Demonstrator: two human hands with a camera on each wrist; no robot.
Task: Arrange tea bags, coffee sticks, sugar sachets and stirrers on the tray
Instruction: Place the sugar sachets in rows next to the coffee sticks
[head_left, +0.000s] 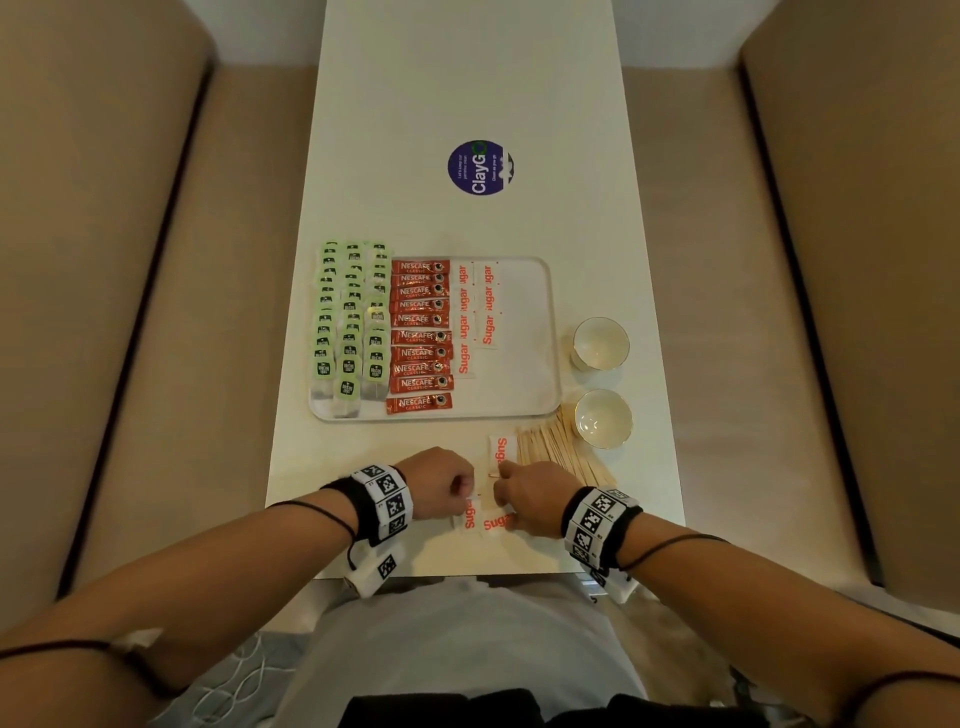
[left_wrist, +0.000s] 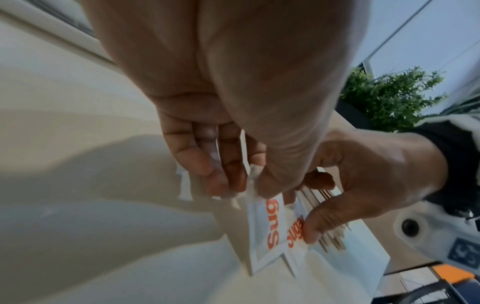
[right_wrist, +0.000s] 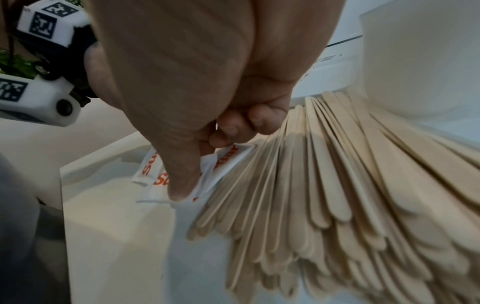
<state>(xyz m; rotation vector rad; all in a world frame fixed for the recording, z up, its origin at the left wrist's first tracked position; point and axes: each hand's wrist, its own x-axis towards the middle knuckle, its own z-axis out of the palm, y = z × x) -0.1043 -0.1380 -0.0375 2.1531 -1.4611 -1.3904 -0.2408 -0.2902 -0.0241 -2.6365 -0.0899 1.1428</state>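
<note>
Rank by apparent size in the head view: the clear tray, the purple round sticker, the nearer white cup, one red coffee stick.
1. Clear rectangular plastic tray
2. Purple round sticker and nearer white cup: they look alike, so no ranking between them
3. One red coffee stick

An office pantry or café booth is suggested: a long white table (head_left: 467, 104) is flanked by tan padded benches (head_left: 104, 260), and a "ClayGo" clean-as-you-go sticker (head_left: 480, 167) is stuck on it.
</note>
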